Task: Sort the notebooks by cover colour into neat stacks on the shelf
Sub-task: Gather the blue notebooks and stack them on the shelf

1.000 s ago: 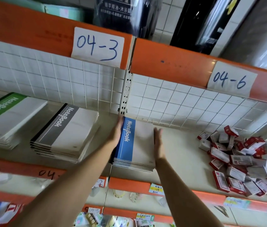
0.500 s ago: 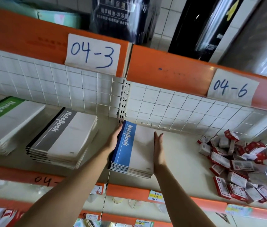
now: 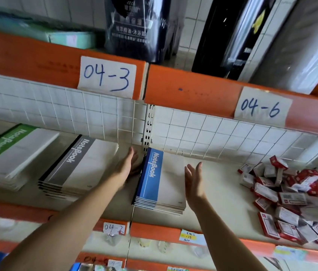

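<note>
Three notebook stacks lie on the cream shelf (image 3: 222, 188). The green-covered stack (image 3: 11, 153) is at the far left, the grey-covered stack (image 3: 80, 167) beside it, and the blue-covered stack (image 3: 162, 178) in the middle. My left hand (image 3: 128, 165) lies flat with straight fingers along the blue stack's left edge. My right hand (image 3: 193, 178) is open with fingers straight, just off the stack's right edge, apparently a small gap away from it. Neither hand holds anything.
A heap of small red-and-white boxes (image 3: 291, 198) fills the shelf's right end. A white wire grid (image 3: 212, 133) backs the shelf. Orange beams carry the labels 04-3 (image 3: 107, 77) and 04-6 (image 3: 261, 108). Dark wrapped packages (image 3: 134, 26) stand on the shelf above.
Both hands were pressed against the blue stack's sides; now the right hand has come off its right edge and the left hand has loosened. The stack itself has stayed put.
</note>
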Demonstrator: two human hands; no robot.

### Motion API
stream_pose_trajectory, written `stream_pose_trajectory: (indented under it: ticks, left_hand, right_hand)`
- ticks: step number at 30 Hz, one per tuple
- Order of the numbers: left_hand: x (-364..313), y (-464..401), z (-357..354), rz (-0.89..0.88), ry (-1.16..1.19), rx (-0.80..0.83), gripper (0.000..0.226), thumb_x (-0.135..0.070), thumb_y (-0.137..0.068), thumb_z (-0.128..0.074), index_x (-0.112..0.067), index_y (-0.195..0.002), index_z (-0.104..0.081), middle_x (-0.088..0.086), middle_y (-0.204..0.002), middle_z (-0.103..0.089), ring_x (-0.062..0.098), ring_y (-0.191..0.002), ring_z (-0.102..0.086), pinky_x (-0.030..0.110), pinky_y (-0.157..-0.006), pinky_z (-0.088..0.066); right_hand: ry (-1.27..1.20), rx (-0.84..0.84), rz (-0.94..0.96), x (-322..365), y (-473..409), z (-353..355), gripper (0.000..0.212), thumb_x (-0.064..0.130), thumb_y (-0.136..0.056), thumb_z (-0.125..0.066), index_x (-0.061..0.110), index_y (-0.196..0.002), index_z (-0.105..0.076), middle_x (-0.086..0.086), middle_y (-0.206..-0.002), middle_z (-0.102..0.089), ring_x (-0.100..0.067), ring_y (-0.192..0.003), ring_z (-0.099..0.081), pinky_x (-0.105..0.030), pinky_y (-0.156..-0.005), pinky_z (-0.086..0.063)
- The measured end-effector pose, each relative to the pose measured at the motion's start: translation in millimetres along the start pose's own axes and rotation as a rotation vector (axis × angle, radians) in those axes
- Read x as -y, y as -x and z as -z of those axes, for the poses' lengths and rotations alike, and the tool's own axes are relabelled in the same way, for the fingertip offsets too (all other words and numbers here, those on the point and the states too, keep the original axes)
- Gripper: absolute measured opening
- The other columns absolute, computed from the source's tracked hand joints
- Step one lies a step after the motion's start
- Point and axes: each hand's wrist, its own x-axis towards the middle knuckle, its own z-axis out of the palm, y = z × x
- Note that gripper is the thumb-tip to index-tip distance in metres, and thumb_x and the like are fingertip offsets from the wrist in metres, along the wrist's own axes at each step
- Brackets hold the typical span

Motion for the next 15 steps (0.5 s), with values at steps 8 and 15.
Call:
stream_pose_trajectory:
  ticks: [8,15]
  left_hand:
    - [-8,28,-22,0.005,-0.105,0.083,0.084,-0.074,-0.094,-0.018,-0.018,-0.155,-0.029,0.004,-0.16,-0.029,0.025,-0.147,-0.027,0.04,-0.12,-0.015]
    - [5,22,-32,-0.081,-0.118,0.112,0.085,-0.074,-0.093,-0.013,-0.018,-0.156,-0.026,0.004,-0.16,-0.028,0.023,-0.147,-0.028,0.046,-0.122,-0.017]
  right_hand:
    - [0.016,0.238,0.032,-1,5,-14,0.07,0.058,-0.101,-0.011,0.014,-0.132,-0.057,-0.009,-0.122,-0.069,-0.023,-0.108,-0.066,-0.032,-0.084,-0.056]
    - [-0.016,0.265,0.031,-2,7,-11,0.074,0.059,-0.101,-0.012,0.01,-0.13,-0.058,-0.016,-0.118,-0.068,-0.025,-0.098,-0.069,-0.032,-0.073,-0.057]
